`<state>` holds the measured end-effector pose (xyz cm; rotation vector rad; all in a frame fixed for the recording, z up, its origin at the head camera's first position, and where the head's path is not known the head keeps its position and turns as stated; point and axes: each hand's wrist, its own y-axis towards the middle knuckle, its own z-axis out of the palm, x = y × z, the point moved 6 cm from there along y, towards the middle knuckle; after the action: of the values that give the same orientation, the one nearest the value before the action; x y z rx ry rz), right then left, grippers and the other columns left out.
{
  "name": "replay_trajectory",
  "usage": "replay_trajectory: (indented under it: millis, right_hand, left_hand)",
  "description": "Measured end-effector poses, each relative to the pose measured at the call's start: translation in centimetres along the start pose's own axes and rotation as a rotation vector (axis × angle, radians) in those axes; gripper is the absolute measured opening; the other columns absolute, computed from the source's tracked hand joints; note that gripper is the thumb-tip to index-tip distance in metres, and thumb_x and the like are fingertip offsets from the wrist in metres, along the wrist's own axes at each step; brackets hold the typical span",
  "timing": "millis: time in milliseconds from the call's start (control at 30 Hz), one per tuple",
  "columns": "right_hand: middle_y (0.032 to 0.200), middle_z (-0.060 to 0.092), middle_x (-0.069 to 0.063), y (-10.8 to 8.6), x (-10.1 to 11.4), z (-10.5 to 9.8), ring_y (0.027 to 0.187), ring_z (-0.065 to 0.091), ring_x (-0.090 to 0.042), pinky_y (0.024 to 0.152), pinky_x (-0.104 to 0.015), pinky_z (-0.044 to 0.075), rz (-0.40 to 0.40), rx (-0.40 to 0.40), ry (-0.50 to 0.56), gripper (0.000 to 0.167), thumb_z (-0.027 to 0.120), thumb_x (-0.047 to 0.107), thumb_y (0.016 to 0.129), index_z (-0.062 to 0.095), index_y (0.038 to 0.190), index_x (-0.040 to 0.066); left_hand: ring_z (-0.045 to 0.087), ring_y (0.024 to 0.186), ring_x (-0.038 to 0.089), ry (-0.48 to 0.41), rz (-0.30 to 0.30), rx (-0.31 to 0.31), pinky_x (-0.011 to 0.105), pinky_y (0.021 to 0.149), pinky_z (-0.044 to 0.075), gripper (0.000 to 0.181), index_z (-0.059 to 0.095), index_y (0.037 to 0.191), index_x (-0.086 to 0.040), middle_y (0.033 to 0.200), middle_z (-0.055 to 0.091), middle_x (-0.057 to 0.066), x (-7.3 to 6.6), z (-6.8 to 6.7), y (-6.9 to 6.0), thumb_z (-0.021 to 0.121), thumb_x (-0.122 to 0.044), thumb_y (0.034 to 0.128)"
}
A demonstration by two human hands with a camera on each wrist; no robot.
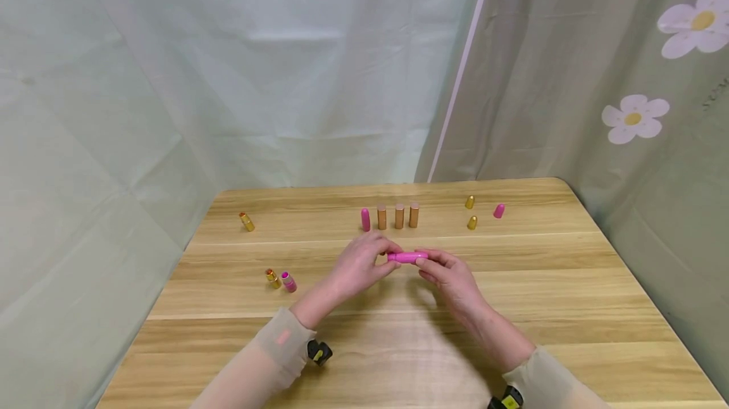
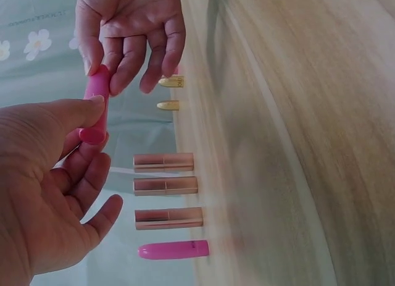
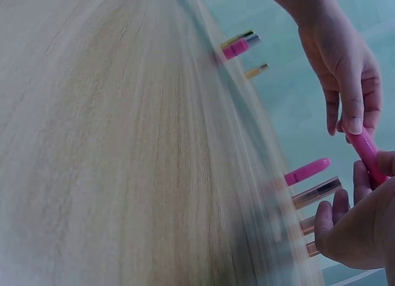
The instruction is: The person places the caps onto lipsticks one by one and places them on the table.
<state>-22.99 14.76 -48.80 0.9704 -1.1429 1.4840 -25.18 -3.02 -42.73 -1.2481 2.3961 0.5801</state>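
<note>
Both hands on 1 pink lipstick tube, over table

Pink lipstick tube (image 1: 407,257) is in the grip itself, held approx. level btwn both hands, above the wood table (image 1: 547,298). L hand (image 1: 360,261) pinches its L end, thumb vs. index; other L fingers loosely bent, off the tube (L wrist view). R hand (image 1: 452,279) pinches the R end, thumb + fingertips; remaining R fingers hang free.

Just beyond the grip, a row stands upright: bullet-shaped pink tube (image 1: 366,220) at its L end, then, going R, 3 rose-gold lipstick tubes: 1st (image 1: 381,217), 2nd (image 1: 399,216), 3rd (image 1: 414,215). Small gaps btwn them.

Beyond + R of the grip: 2 gold bullet-shaped caps, one nearer (image 1: 472,223), one farther back (image 1: 469,202), pointed ends up. Pink cap (image 1: 498,211) a bit further R, apart from both.

L of the grip, slightly closer to the person: gold lipstick w/ red tip (image 1: 273,278), and right beside it an uncapped pink lipstick (image 1: 288,282). Both standing.

Toward the person from the grip: L sleeve (image 1: 256,358) + R sleeve (image 1: 555,383), pale, each w/ a black wrist device.

Farther L + beyond the grip: another gold lipstick (image 1: 247,221), reddish at top, on its own.

Farthest, behind the table: pale curtain (image 1: 319,67), w/ white daisies on its R part.
</note>
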Motion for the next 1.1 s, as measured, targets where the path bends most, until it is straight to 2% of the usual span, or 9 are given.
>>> replay_trajectory:
  millis: [100,233,367,533,667,800,967,1100]
  right_hand:
    - [0.118,0.064,-0.012,0.0,-0.1,-0.1,0.109,0.063,-0.021,0.104,-0.041,0.049,-0.012,-0.002,-0.027,0.038,0.074,0.012,0.095,0.064,0.125,-0.010]
    - [0.119,0.067,-0.011,0.1,-0.2,-0.1,0.110,0.062,-0.020,0.098,-0.033,0.052,-0.046,0.008,-0.115,0.039,0.075,0.015,0.095,0.066,0.126,-0.006]
    - [0.120,0.069,-0.010,0.1,0.1,0.4,0.110,0.062,-0.021,0.095,-0.030,0.051,-0.090,0.035,-0.193,0.043,0.077,0.019,0.093,0.066,0.128,-0.004]
    - [0.116,0.071,-0.011,0.2,0.5,1.0,0.109,0.065,-0.021,0.095,-0.030,0.052,-0.124,0.059,-0.237,0.044,0.078,0.018,0.092,0.066,0.131,0.001]
    - [0.117,0.072,-0.011,0.1,1.0,1.4,0.111,0.066,-0.022,0.096,-0.031,0.053,-0.135,0.092,-0.274,0.040,0.076,0.019,0.094,0.067,0.131,0.006]
    - [0.119,0.071,-0.013,0.0,1.9,1.4,0.114,0.065,-0.025,0.095,-0.028,0.052,-0.174,0.131,-0.346,0.037,0.071,0.020,0.098,0.065,0.132,0.004]
    - [0.120,0.070,-0.017,0.1,2.8,0.3,0.117,0.063,-0.033,0.093,-0.023,0.051,-0.197,0.146,-0.411,0.033,0.067,0.021,0.101,0.066,0.129,0.003]
    - [0.119,0.070,-0.015,0.3,3.4,-1.2,0.114,0.065,-0.031,0.090,-0.024,0.052,-0.227,0.141,-0.520,0.034,0.065,0.022,0.102,0.065,0.129,0.001]
  left_hand:
    - [0.059,0.100,0.017,-0.004,-0.026,0.022,0.036,0.090,0.047,0.020,0.075,0.112,-0.020,0.103,0.065,-0.010,0.1,0.2,-0.1,0.077,-0.026,0.0931]
    - [0.059,0.092,0.018,0.014,-0.052,0.052,0.034,0.082,0.045,0.018,0.075,0.107,-0.022,0.092,0.064,-0.014,0.2,0.6,0.0,0.079,-0.031,0.0917]
    - [0.060,0.082,0.016,0.034,-0.045,0.066,0.035,0.078,0.044,0.018,0.075,0.105,-0.023,0.085,0.064,-0.017,0.3,0.8,0.0,0.078,-0.035,0.0924]
    - [0.066,0.086,0.014,0.013,-0.022,0.074,0.036,0.082,0.047,0.016,0.075,0.108,-0.022,0.091,0.071,-0.014,0.6,0.9,-0.1,0.077,-0.029,0.0938]
    - [0.069,0.093,0.015,-0.027,-0.042,0.078,0.035,0.083,0.052,0.017,0.074,0.111,-0.020,0.098,0.073,-0.009,1.4,0.6,-0.3,0.076,-0.025,0.0945]
    - [0.068,0.094,0.016,-0.072,-0.095,0.095,0.036,0.083,0.053,0.016,0.071,0.108,-0.017,0.099,0.072,-0.005,2.8,-0.4,-0.4,0.076,-0.023,0.0936]
    - [0.066,0.097,0.018,-0.086,-0.184,0.086,0.038,0.084,0.053,0.019,0.069,0.109,-0.019,0.100,0.069,-0.006,5.1,-2.6,-0.7,0.077,-0.025,0.0921]
    - [0.064,0.097,0.019,-0.073,-0.199,0.073,0.039,0.083,0.053,0.020,0.070,0.109,-0.017,0.101,0.069,-0.005,6.5,-4.8,-0.7,0.076,-0.027,0.0929]
